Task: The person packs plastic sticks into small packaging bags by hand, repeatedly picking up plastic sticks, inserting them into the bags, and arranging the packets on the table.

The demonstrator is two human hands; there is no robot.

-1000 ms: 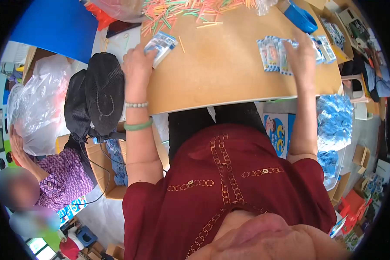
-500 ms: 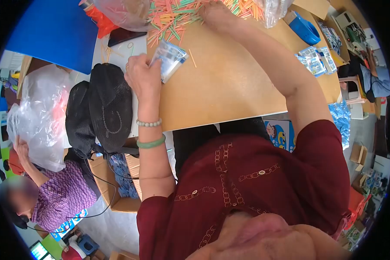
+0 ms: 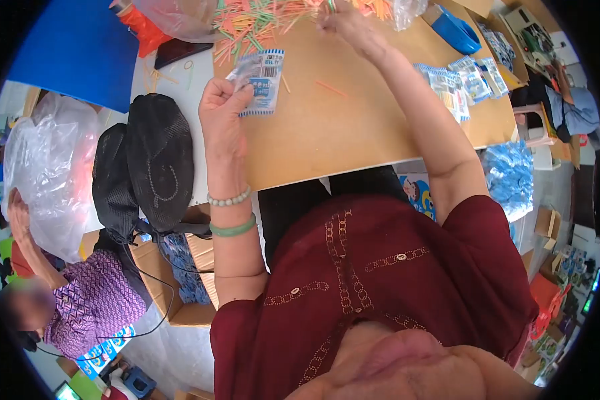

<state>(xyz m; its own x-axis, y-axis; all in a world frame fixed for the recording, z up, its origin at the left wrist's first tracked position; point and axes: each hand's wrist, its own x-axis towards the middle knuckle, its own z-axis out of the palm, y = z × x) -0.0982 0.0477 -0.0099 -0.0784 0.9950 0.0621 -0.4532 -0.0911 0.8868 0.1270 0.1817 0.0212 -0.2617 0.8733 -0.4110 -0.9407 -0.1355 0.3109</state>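
Observation:
My left hand [image 3: 225, 110] pinches a small clear plastic packet [image 3: 265, 83] with blue-striped edges and a barcode, thumb lying across its front. The packet is over the near side of the wooden tabletop [image 3: 353, 127]. At the top, my right hand [image 3: 357, 32] is at the edge of a heap of thin coloured sticks [image 3: 247, 25] in pink, orange, yellow and green. Its fingers are closed, and a green stick shows at the fingertips. A loose pink stick [image 3: 331, 88] and a yellow one [image 3: 285, 83] lie on the wood near the packet.
Several similar packets [image 3: 443, 87] lie at the right, below a blue ring-shaped holder [image 3: 457, 30]. At left are a phone [image 3: 180, 52], a black mesh bag [image 3: 160, 157] and a clear plastic bag [image 3: 53, 167]. A co-worker [image 3: 103, 303] sits beyond, one hand near that bag.
The packet in my left hand has turned to show its printed side more squarely. My right hand has shifted along the heap to the right. A pink stick now shows on the bare wood.

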